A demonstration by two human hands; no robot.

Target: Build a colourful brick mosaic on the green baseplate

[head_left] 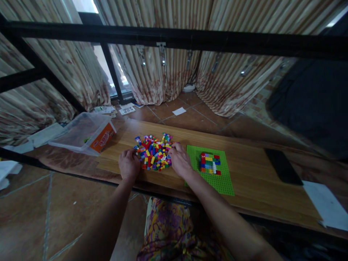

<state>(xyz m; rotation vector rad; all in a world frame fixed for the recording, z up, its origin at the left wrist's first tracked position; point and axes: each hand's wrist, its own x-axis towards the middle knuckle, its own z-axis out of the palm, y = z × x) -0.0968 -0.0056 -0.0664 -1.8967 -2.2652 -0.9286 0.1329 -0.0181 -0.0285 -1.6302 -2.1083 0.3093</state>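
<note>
A loose heap of small toy building bricks [153, 152] in many colours lies on the wooden board. At its left edge is my left hand [129, 164], fingers curled and closed against the bricks. My right hand [179, 160] bends in from the other side, with its fingers drawn together at the heap's right edge. Whatever either hand holds is hidden by the fingers. Beside my right hand lies a green studded baseplate [225, 181], its left edge partly behind my wrist. A low block of joined coloured bricks [208, 164] sits on it.
A clear plastic box [73, 132] with an orange label stands at the left end of the wooden board [250, 174]. To the right lie a black phone-like slab [282, 166] and white paper [326, 204]. A dark metal bar [174, 40] crosses ahead, before striped curtains [179, 76].
</note>
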